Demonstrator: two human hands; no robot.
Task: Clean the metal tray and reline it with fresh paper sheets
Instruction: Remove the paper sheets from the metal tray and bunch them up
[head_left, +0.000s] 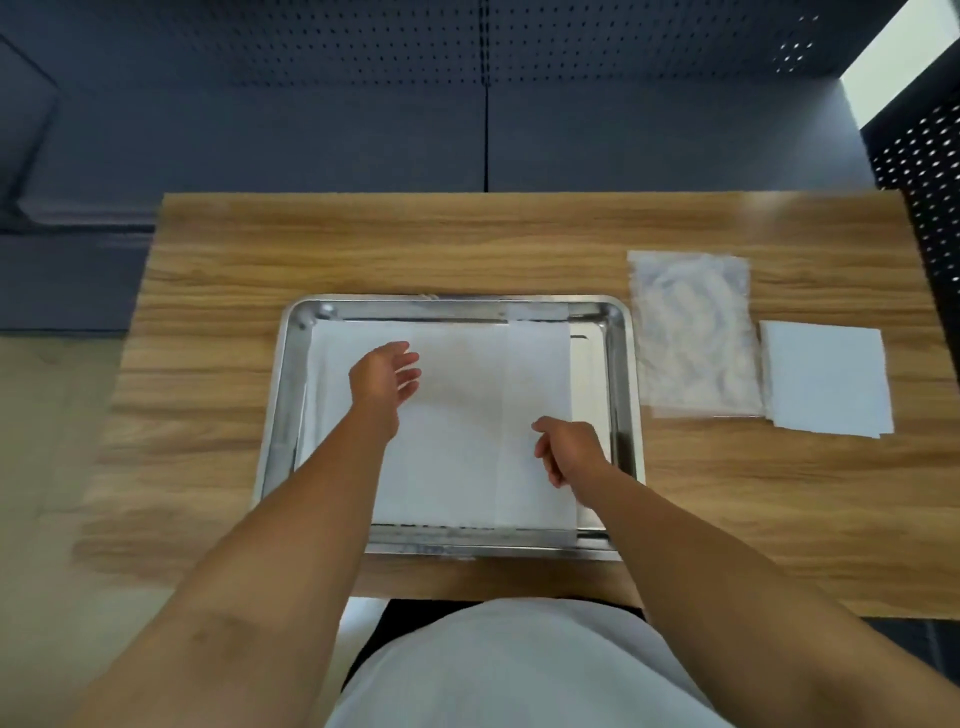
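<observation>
Both hands hover over the paper sheets (467, 415) lining the metal tray (621, 364) — left hand (382, 376) open at ten o'clock, right hand (569, 449) loosely curled, holding nothing, at four o'clock.

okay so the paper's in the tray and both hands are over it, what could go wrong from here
1. The paper sheets stop short of the metal tray right wall, leaving bare metal there; the lining may end up incomplete.
2. The left hand and right hand are close above the paper; a brush could shift or wrinkle it.
3. The spare sheet stack sits near the table's right edge and might slide off.
</observation>
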